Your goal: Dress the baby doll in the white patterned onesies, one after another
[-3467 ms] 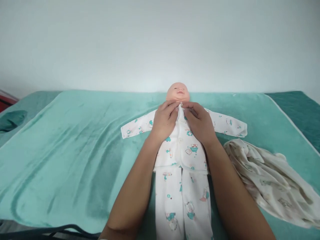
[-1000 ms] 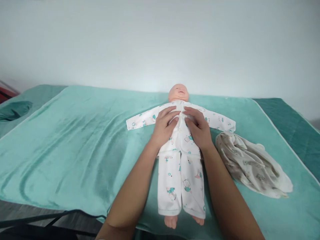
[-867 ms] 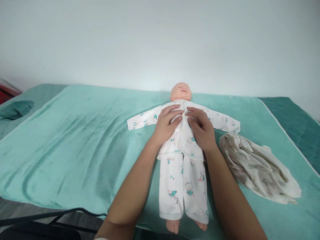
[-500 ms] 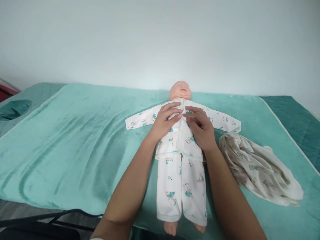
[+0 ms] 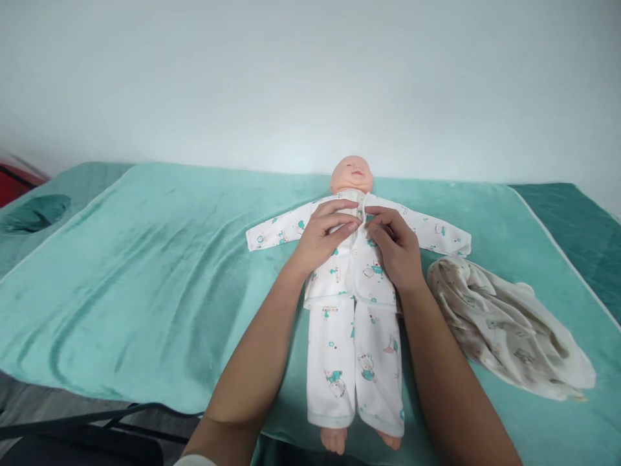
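A baby doll lies on its back, dressed in a white printed shirt and matching trousers. Both sleeves are spread outward, and the bare feet show below the trouser cuffs. At the chest, my left hand has its thumb and a finger pinched together at the shirt's front edge, with the index finger stretched out above. Across the opening, my right hand pinches the other front edge with bent fingers. The shirt's opening is parted a little near the neck, where small fasteners show. My fingertips hide part of the cloth.
A crumpled cream printed cloth lies right of the doll. Beneath everything is a green blanket, up against a pale wall. A black metal frame stands at lower left, and something red at the far left.
My right fingers have drawn the shirt's front edge slightly to the right and bent more. The opening near the neck looks wider. The view has shifted a little.
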A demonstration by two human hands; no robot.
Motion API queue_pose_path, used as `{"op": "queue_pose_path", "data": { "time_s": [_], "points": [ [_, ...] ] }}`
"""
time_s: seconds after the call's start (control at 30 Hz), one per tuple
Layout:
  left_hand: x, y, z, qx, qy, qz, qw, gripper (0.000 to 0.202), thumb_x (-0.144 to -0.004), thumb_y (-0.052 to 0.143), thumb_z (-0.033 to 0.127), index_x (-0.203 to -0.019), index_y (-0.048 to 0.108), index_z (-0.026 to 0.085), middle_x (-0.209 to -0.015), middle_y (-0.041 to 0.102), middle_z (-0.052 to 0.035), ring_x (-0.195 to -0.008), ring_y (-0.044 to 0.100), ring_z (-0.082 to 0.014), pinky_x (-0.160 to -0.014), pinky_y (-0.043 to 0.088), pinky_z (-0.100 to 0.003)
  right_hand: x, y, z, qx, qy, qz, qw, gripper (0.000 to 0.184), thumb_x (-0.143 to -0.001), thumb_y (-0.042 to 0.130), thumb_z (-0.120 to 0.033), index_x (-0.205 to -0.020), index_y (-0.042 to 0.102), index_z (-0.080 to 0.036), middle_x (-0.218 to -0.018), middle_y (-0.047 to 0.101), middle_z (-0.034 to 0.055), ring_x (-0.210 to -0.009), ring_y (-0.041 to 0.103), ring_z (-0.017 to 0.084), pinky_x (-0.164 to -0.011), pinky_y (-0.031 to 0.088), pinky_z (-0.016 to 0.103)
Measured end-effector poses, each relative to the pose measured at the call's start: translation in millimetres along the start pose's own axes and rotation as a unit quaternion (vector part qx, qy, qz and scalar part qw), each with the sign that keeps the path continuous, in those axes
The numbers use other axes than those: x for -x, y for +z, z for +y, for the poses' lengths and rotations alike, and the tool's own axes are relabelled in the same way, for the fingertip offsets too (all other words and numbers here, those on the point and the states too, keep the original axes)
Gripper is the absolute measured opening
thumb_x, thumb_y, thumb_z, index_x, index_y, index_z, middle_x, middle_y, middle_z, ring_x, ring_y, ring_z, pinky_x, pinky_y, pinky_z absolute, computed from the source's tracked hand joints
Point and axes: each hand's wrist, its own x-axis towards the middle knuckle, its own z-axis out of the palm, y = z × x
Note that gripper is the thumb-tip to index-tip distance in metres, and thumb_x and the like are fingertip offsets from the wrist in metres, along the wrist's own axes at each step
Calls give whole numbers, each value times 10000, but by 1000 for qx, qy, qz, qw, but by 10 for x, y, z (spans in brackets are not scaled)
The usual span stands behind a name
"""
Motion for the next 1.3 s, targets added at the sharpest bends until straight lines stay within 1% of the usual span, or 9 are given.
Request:
{"op": "queue_pose_path", "data": {
  "time_s": [0.1, 0.23, 0.43, 0.53, 0.63, 0.8, 0.93, 1.13, 1.3],
  "points": [
    [70, -27, 29, -15, 14, -18, 1000, 169, -957, 628, 357, -994, 774, 282, -1392, 640, -39, -1381, 511, -212, -1220, 373, -457, 4, -24, -4, -20, -15, -2, 1000, 194, -945, 617, -307, -785, 683, -220, -1214, 681, 37, -1179, 607, 222, -1076, 434, 428],
    [151, -86, 80, -16, 13, -55, 998, 148, -934, 662, 358, -875, 744, 250, -1451, 603, -35, -1448, 452, -227, -1245, 338, -497, 13, -66, -18, -16, -41, -27, 999, 303, -974, 601, -345, -716, 700, -219, -1254, 678, 34, -1204, 606, 224, -1102, 423, 436],
    [184, -206, 122, -5, -13, -131, 991, 96, -903, 700, 352, -891, 732, 262, -1565, 493, -3, -1550, 306, -245, -1277, 280, -530, 20, -92, -48, 27, -56, -73, 995, 320, -976, 609, -394, -720, 728, -243, -1333, 651, 13, -1259, 577, 242, -1118, 424, 488],
    [172, -229, 118, -10, -25, -145, 989, 103, -867, 742, 349, -861, 719, 249, -1570, 484, -7, -1552, 301, -260, -1277, 276, -540, 22, -85, -71, 52, -57, -79, 994, 344, -977, 600, -416, -709, 726, -243, -1353, 640, 17, -1247, 580, 249, -1104, 436, 506],
    [165, -226, 116, -10, -30, -145, 989, 118, -856, 755, 343, -831, 705, 238, -1554, 497, -12, -1542, 319, -257, -1283, 266, -523, 25, -80, -85, 71, -62, -87, 992, 332, -971, 606, -404, -707, 728, -243, -1374, 631, 17, -1243, 579, 252, -1094, 442, 510],
    [170, -228, 128, -9, -40, -144, 989, 153, -857, 750, 361, -803, 693, 229, -1540, 501, -17, -1537, 321, -261, -1279, 276, -508, 20, -107, -95, 77, -80, -130, 985, 288, -964, 612, -358, -726, 738, -259, -1441, 589, -20, -1338, 519, 257, -1167, 389, 517],
    [174, -247, 125, 0, -36, -149, 988, 87, -874, 717, 299, -827, 693, 230, -1539, 500, -19, -1537, 324, -248, -1278, 282, -498, 9, -140, -119, 84, -99, -164, 978, 260, -958, 627, -341, -737, 742, -264, -1469, 571, -37, -1371, 490, 257, -1186, 372, 515],
    [184, -226, 153, -1, -54, -138, 989, 72, -824, 671, 157, -804, 679, 226, -1541, 496, -21, -1545, 309, -271, -1191, 414, -510, 0, -146, -141, 99, -111, -182, 972, 260, -963, 625, -365, -756, 759, -282, -1475, 570, -50, -1397, 473, 269, -1202, 353, 533],
    [188, -206, 148, -24, -41, -122, 991, 82, -806, 695, 144, -799, 696, 226, -1536, 508, -22, -1528, 345, -276, -1254, 323, -542, -5, -150, -137, 97, -120, -193, 969, 248, -970, 625, -378, -788, 773, -299, -1464, 580, -56, -1427, 445, 266, -1223, 320, 545]
  ]
}}
